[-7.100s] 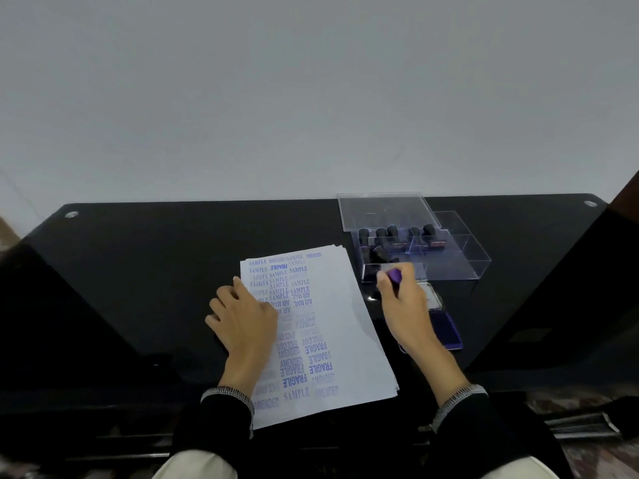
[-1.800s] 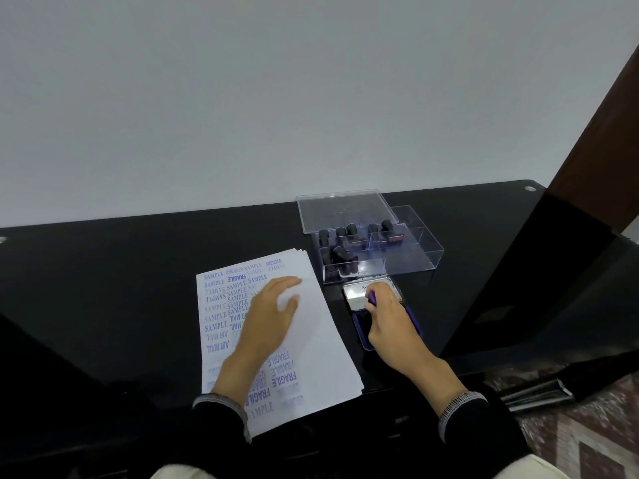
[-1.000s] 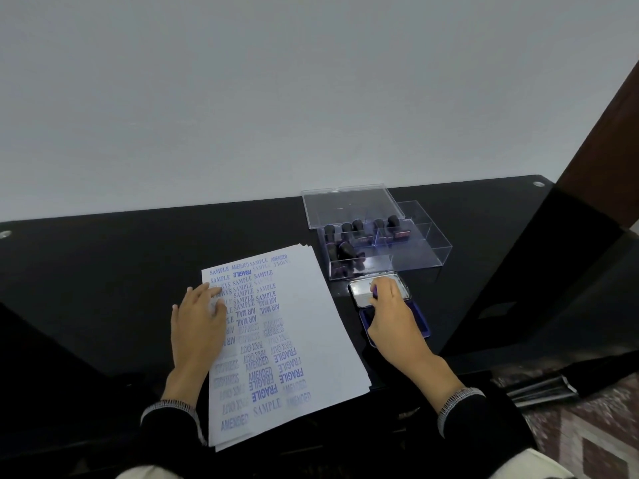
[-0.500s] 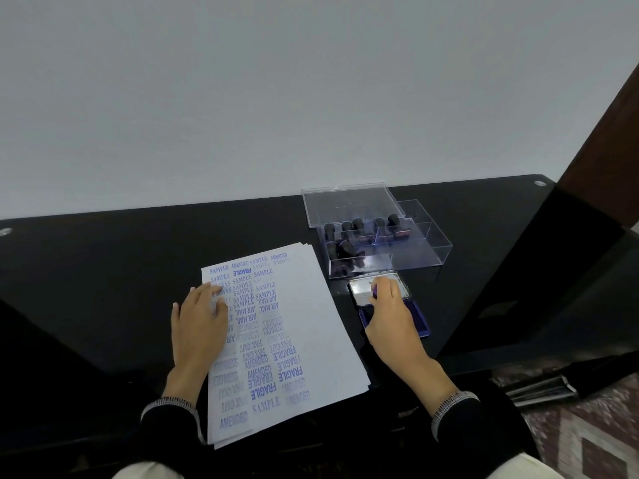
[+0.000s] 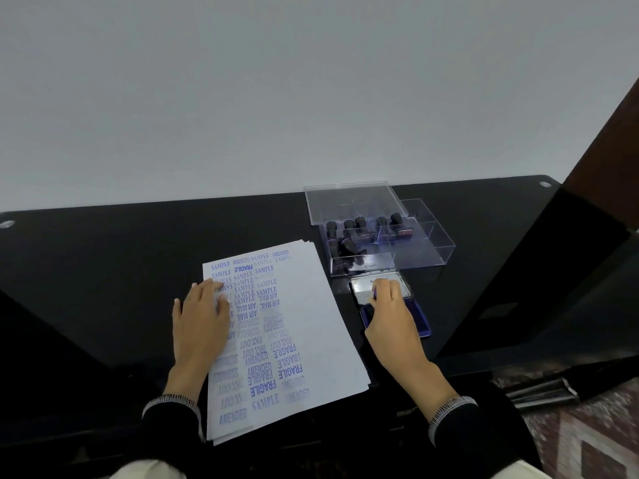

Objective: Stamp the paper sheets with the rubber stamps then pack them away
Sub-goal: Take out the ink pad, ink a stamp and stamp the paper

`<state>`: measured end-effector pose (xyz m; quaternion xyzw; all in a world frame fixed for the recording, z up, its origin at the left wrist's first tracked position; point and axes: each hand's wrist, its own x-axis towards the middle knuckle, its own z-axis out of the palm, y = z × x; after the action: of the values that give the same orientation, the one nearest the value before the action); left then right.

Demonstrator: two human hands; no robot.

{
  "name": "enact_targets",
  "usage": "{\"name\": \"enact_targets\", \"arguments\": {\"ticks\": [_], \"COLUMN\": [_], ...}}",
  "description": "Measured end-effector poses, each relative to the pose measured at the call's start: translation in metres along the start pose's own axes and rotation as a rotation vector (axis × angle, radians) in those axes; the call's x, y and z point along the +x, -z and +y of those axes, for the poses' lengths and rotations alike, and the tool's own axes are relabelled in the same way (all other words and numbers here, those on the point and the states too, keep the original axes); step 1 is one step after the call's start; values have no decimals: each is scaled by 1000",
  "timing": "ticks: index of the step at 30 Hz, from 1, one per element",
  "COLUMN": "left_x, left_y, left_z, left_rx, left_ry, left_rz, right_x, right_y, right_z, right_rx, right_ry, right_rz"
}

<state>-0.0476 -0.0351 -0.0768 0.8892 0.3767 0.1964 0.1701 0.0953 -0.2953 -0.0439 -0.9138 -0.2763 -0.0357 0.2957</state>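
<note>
Left hand point(image 5: 202, 321) lies flat, fingers straight, pressing the left edge of the paper stack point(image 5: 297, 340) on the black table point(image 5: 103, 257). Right hand point(image 5: 390, 312) is curled over the open ink pad point(image 5: 420, 318), fingertips at its lid; a purple bit shows under the fingers, likely a stamp, but the grip itself is hidden. Top sheet carries blue prints: SAMPLE, FRAGILE, AIR MAIL, AMENDED. Clear plastic box point(image 5: 428, 250) sits just behind the pad, black-handled stamps point(image 5: 349, 224) standing inside, its clear lid point(image 5: 349, 202) propped at the back.
</note>
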Motion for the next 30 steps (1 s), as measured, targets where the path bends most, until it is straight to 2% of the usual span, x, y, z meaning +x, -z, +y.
{"name": "enact_targets", "arguments": {"ticks": [16,20,26,30], "left_x": [2,2,2,2], "left_y": [1,2,4,5], "left_z": [3,4,6,6], "left_rx": [5,-4,-10,-10], "left_ry": [-3,4,8,20], "left_rz": [72,79,87,73], "right_x": [-13,-15,-19,-10], "right_y": [4,5,7,1], "right_z": [2,2,-3,-29], "right_rx": [73,114,228,368], "right_ry": [3,92,49,39], "right_rz": [49,74,117,133]}}
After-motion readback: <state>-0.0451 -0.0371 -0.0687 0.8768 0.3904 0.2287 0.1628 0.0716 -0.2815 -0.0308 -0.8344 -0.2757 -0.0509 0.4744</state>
